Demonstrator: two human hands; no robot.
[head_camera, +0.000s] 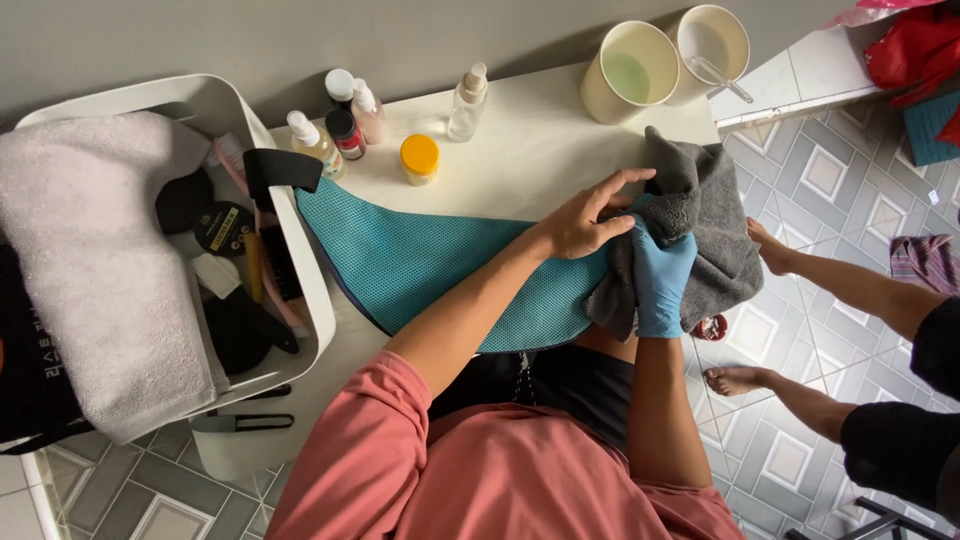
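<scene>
My bare left hand (585, 215) reaches across the white counter (530, 140) and presses its fingers on the edge of a grey cloth (705, 215). My right hand (662, 275), in a blue glove, grips the same grey cloth from below at the counter's right end. A teal mesh cloth (420, 260) lies spread on the counter under my left forearm, and the grey cloth overlaps its right end.
Several small bottles (345, 125) and a yellow-lidded jar (420, 158) stand at the counter's back. Two cream cups (632, 70) sit at the back right. A white basket (300, 250) on the left holds a pale towel (90, 260) and brushes. Another person's bare feet (745, 378) rest on the tiled floor at right.
</scene>
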